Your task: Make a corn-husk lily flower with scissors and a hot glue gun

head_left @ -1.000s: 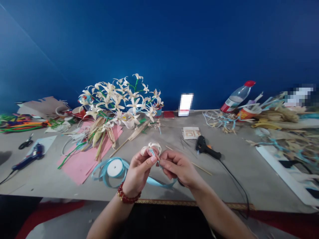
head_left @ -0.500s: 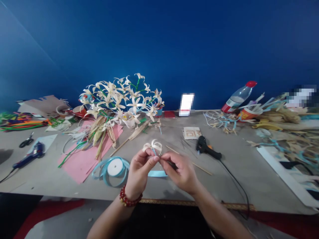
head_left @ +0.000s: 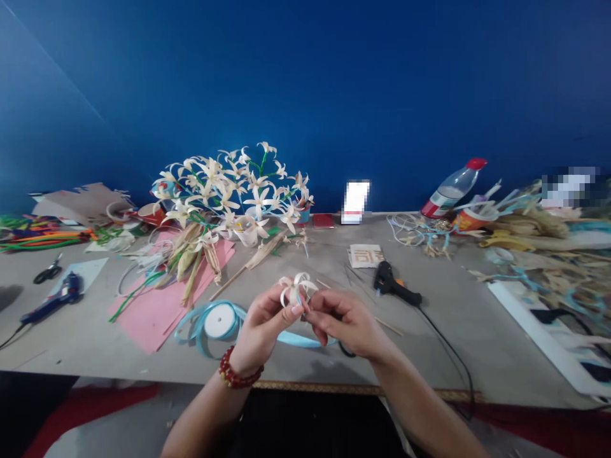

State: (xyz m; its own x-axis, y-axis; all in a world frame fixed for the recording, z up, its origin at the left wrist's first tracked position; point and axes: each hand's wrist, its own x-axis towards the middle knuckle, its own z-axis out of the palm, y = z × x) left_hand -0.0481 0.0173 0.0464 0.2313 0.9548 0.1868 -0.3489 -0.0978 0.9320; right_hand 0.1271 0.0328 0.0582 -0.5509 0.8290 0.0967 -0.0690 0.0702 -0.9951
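A white artificial flower (head_left: 296, 289) with curled petals is pinched between the thumb and fingers of my left hand (head_left: 267, 324), above the table's front part. My right hand (head_left: 344, 321) is closed, its fingertips meeting at the base of the same flower, where a bit of light blue shows. A dark curved piece (head_left: 347, 349) peeks out under my right hand; I cannot make out what it is. Behind my fingers a light blue ribbon (head_left: 303, 340) lies on the table, and its spool (head_left: 220, 320) rests left of my left hand.
A bunch of white flowers (head_left: 233, 184) stands at the back. Pink paper (head_left: 153, 318) and a blue glue gun (head_left: 55, 299) lie left. To the right are a black glue gun (head_left: 396, 286) with its cord, a tilted bottle (head_left: 453, 187) and a white power strip (head_left: 539, 337).
The flower has turned and tipped a little to the right between my fingers. My right fingers have curled in closer at its base, and the dark curved piece now shows below that hand.
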